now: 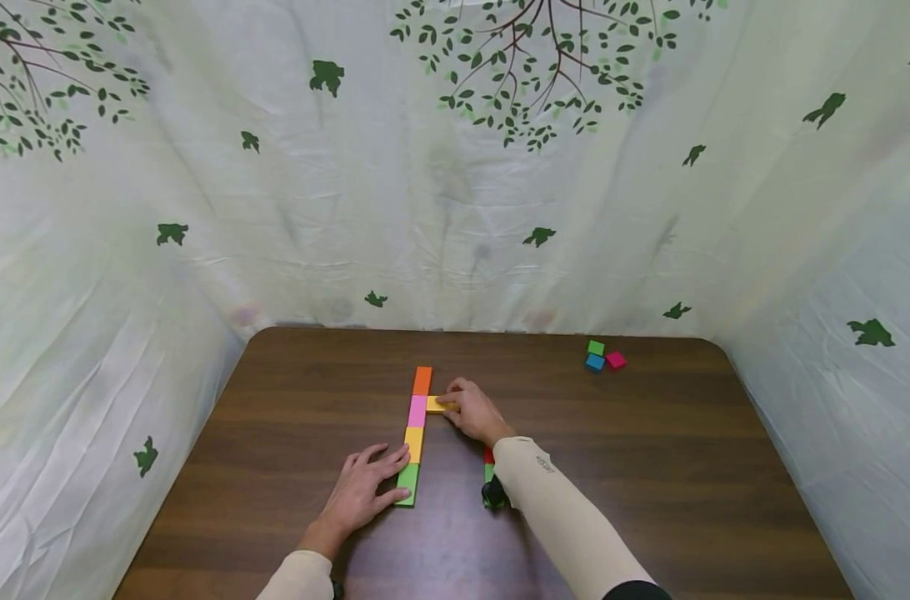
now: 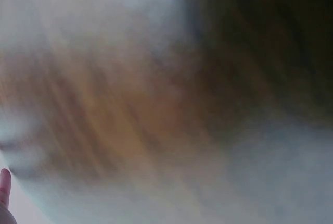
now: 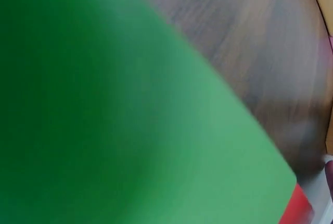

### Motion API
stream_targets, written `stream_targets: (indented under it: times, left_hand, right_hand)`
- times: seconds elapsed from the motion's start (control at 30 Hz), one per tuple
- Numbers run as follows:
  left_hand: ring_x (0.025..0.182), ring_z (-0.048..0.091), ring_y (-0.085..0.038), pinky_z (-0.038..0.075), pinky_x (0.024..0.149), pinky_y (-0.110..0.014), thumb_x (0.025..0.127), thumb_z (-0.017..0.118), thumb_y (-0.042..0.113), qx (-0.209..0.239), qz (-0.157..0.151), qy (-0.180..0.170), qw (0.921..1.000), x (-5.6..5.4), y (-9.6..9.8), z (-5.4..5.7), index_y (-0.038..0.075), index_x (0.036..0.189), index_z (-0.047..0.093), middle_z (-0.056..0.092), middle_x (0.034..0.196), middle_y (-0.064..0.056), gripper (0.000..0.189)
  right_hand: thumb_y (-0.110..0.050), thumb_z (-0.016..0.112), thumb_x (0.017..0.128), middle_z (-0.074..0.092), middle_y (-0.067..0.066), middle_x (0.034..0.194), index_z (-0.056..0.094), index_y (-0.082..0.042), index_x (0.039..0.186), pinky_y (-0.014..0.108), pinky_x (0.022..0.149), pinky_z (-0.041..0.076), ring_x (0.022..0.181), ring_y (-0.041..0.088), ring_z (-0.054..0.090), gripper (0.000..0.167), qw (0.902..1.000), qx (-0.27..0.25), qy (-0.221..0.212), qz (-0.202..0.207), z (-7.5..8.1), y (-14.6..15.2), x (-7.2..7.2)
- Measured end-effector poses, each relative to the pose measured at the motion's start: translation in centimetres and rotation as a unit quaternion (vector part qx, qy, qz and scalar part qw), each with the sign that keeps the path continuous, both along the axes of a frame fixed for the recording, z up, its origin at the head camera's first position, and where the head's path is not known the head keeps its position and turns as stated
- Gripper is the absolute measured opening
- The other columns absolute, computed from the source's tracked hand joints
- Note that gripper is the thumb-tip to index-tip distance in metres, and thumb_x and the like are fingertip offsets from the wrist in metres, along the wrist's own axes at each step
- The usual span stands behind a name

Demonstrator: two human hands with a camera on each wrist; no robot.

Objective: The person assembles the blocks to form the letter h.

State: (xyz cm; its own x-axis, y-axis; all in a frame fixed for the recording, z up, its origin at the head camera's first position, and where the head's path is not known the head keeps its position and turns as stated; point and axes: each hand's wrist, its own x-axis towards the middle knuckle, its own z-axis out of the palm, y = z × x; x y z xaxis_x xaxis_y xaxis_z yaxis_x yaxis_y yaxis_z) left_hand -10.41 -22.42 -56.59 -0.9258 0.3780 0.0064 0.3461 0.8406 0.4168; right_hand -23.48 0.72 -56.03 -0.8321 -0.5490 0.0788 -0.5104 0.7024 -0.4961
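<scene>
Right grip (image 1: pixel 476 413) on one yellow block (image 1: pixel 432 405) against four-block row (image 1: pixel 416 432)

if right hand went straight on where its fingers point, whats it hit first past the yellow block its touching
Most likely the pink block, just left of the right hand, perhaps the adjoining orange block; exact heading and height are unclear.

Prob. booth (leaf-print cloth (image 1: pixel 455 200) round tbl. (image 1: pixel 687 433))
</scene>
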Motion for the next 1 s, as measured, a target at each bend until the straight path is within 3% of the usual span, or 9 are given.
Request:
stream_targets:
  times: [0.17, 0.33, 0.67, 0.83, 1.0]
  left_hand:
    - [0.132, 0.04, -0.034, 0.029, 0.101, -0.056, 0.084, 0.068, 0.049, -0.003, 0.007, -0.009, 0.9999, 0.0, 0.2, 0.0, 0.017, 0.137, 0.054, 0.05, 0.144, 0.005, 0.063]
    - [0.131, 0.04, -0.033, 0.029, 0.101, -0.055, 0.083, 0.068, 0.05, -0.005, 0.009, -0.005, 0.9999, -0.1, 0.2, -0.2, 0.017, 0.137, 0.055, 0.05, 0.143, 0.005, 0.064]
    - [0.13, 0.041, -0.034, 0.03, 0.1, -0.056, 0.083, 0.069, 0.048, 0.001, 0.003, 0.009, 1.0, 0.0, -0.2, -0.1, 0.015, 0.135, 0.056, 0.051, 0.143, 0.004, 0.063]
    - [0.131, 0.04, -0.033, 0.029, 0.101, -0.056, 0.084, 0.066, 0.051, -0.004, 0.003, 0.002, 1.0, -0.1, -0.1, 0.0, 0.017, 0.137, 0.054, 0.049, 0.144, 0.005, 0.064]
    - [0.131, 0.04, -0.034, 0.03, 0.101, -0.056, 0.084, 0.067, 0.049, -0.006, -0.002, 0.001, 1.0, 0.0, 0.1, 0.2, 0.016, 0.137, 0.054, 0.049, 0.144, 0.004, 0.064]
  right_hand:
    - [-0.019, 0.07, 0.09, 0.055, 0.007, 0.117, 0.071, -0.011, 0.117, 0.037, 0.094, 0.046, 0.107, 0.023, 0.052, 0.028, 0.9987, -0.042, -0.026, -0.012, 0.3, 1.2, -0.3]
    - [-0.017, 0.07, 0.089, 0.057, 0.01, 0.117, 0.071, -0.009, 0.117, 0.042, 0.096, 0.044, 0.11, 0.027, 0.053, 0.028, 0.9965, -0.069, -0.016, -0.044, 0.8, 3.8, -1.2]
    - [-0.01, 0.072, 0.087, 0.059, 0.015, 0.112, 0.071, -0.002, 0.112, 0.048, 0.093, 0.044, 0.106, 0.033, 0.055, 0.027, 0.9825, -0.092, 0.069, -0.147, 0.4, 12.3, -3.8]
    - [-0.009, 0.071, 0.088, 0.057, 0.022, 0.119, 0.068, 0.002, 0.116, 0.052, 0.093, 0.043, 0.11, 0.039, 0.053, 0.03, 0.9789, -0.087, 0.066, -0.173, 0.6, 16.5, -4.6]
    - [-0.008, 0.069, 0.088, 0.054, 0.026, 0.127, 0.065, 0.004, 0.119, 0.055, 0.097, 0.039, 0.119, 0.043, 0.048, 0.033, 0.9757, -0.081, 0.052, -0.197, 0.7, 20.0, -4.5]
